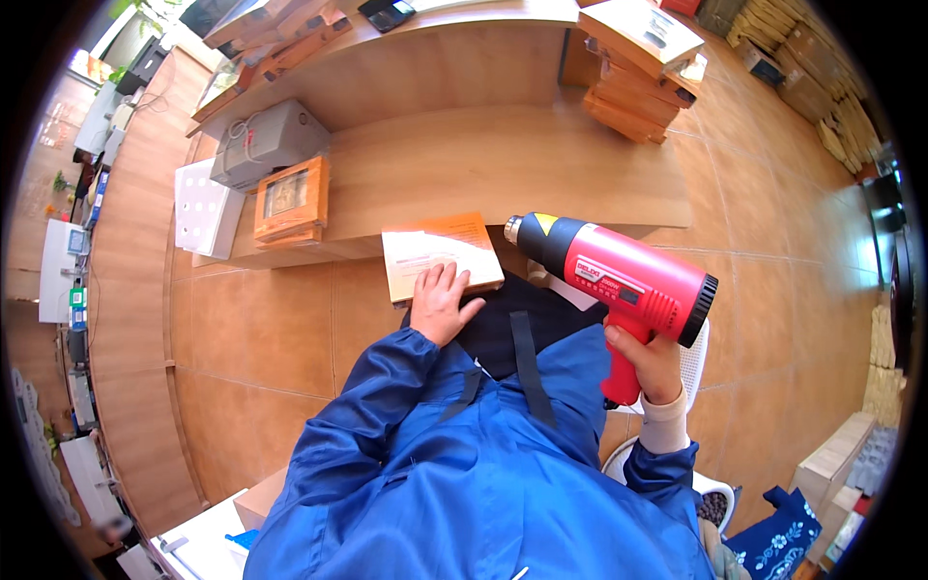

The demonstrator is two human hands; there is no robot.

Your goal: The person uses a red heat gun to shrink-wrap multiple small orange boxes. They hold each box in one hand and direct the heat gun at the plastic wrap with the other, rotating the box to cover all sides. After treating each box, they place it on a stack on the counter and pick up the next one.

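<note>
Heat gun [633, 273]: one, red and black, held in the air right of the box, above the person's lap. Long axis of the barrel slants from far left to near right; nozzle faces left and slightly far, rear cap near right. Handle drops toward the near side, leaning a little left. Nozzle directed over the worktop [580, 164], clear of both hands, probably for safety; its height cannot be judged.

Right hand [652, 367]: closed around the handle, a grip that would bear the weight and aim the barrel.

Box [435, 249]: one, orange and white, flat, at the worktop's near edge, overlapping it in view; whether worktop or lap supports it cannot be told. Slightly longer left to right, right end turned a little far. Within easy reach of both hands, presumably by choice.

Left hand [445, 302]: open, fingers spread on the box's near part, apparently steadying it.

Windowed boxes [311, 198]: orange, piled on the worktop at left, beside a grey case [280, 140] and a white box [208, 208].

Stack [628, 101]: orange boxes, worktop's far right end, seemingly set aside to leave working room.
</note>
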